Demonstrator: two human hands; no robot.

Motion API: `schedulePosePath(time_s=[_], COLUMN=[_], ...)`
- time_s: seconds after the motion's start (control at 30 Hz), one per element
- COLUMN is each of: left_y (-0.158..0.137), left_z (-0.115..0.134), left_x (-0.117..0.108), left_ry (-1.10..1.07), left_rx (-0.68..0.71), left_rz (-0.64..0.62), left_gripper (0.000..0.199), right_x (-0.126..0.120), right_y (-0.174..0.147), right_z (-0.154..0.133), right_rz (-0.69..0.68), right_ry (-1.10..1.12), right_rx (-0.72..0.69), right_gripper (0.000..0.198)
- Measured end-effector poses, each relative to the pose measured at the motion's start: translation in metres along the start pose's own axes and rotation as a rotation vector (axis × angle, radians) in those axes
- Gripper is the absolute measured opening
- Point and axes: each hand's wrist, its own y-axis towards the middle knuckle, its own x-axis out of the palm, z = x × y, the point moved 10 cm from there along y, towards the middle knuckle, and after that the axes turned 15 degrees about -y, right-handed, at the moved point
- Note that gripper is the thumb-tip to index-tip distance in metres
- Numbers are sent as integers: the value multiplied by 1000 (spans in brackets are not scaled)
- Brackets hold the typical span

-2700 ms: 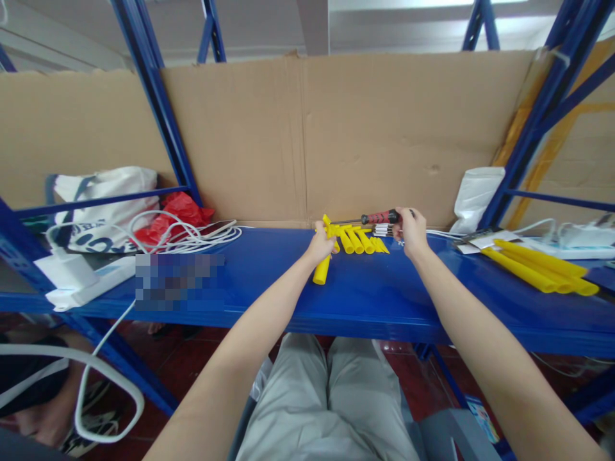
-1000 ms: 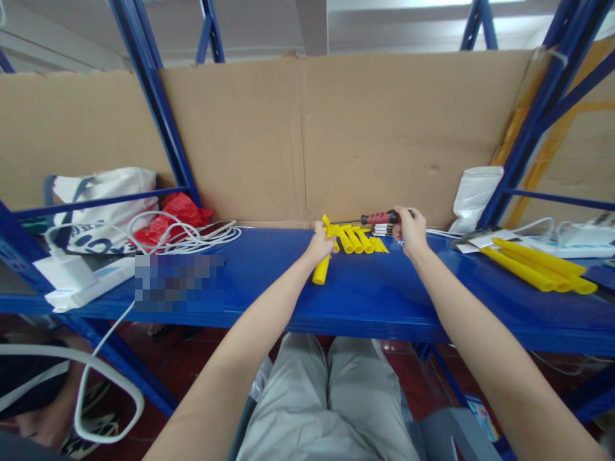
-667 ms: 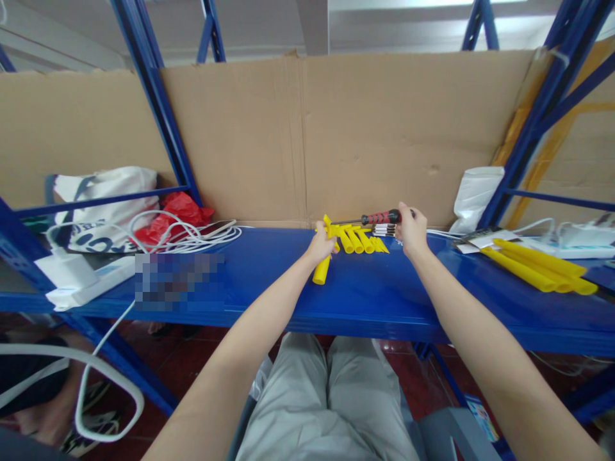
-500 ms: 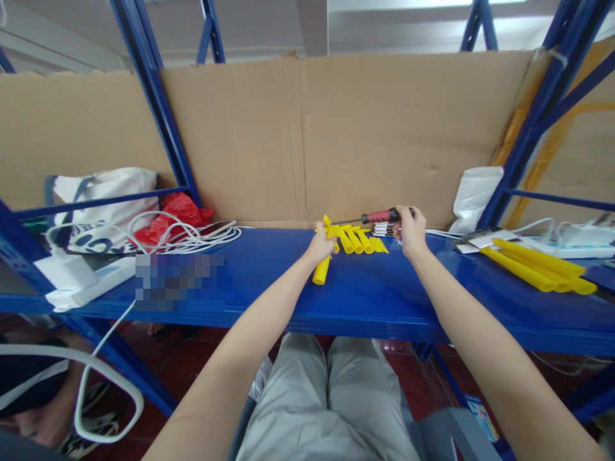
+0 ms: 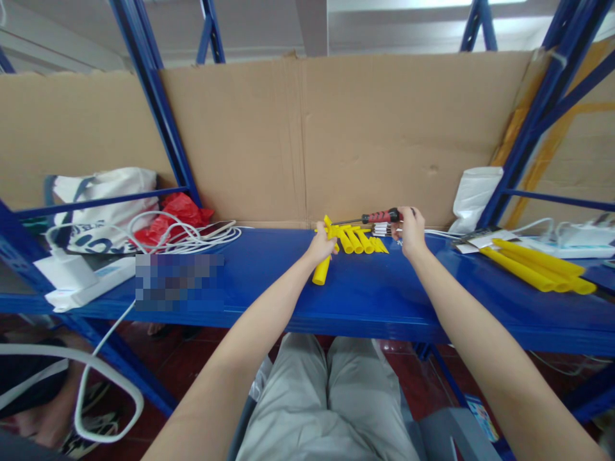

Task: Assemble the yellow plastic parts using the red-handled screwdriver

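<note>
My left hand (image 5: 323, 244) is closed around a yellow tube (image 5: 321, 272), whose near end sticks out below my fingers on the blue shelf. In my right hand (image 5: 411, 230) is a screwdriver (image 5: 382, 217) with a red and black handle, gripped at the handle's back end. Its shaft points left and meets the yellow piece at my left hand; the tip's exact contact is hard to see. Several yellow tubes (image 5: 356, 241) and small pointed yellow pieces (image 5: 379, 244) lie in a row between my hands. Behind them are small white-and-metal parts (image 5: 382, 228), partly hidden by the screwdriver.
More long yellow tubes (image 5: 538, 269) lie on the shelf (image 5: 269, 288) at the right. To the left are coiled white cables (image 5: 202, 238), a power strip (image 5: 93, 285), a red bag (image 5: 180, 214) and a cloth bag (image 5: 110, 198). Cardboard (image 5: 230, 141) stands behind. Another person's leg (image 5: 52, 410) shows lower left.
The screwdriver's handle appears turned slightly in my right hand, its markings showing differently. My left hand and the tube have stayed in place.
</note>
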Motion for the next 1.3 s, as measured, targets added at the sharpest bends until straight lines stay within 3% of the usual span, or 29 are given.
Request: schedulePosePath(time_s=[0.13,0.37,0.9,1.3], left_y=[0,1,2,6], left_z=[-1,-1,-3,-9], left_x=[-1,-2,-3,-4], left_ry=[2,10,10,-9], left_rx=[-4,-3,-2,3], left_rz=[9,15,19,15], left_gripper=[38,39,39,37], right_x=[0,-1,0,5], right_y=[2,1,0,1], right_z=[0,-1,-10,9], right_rz=[-4,6,-5,-34], right_ry=[-21,-20,-50,-1], right_rx=[-36,-40,-126,57], right_gripper=[36,31,49,29])
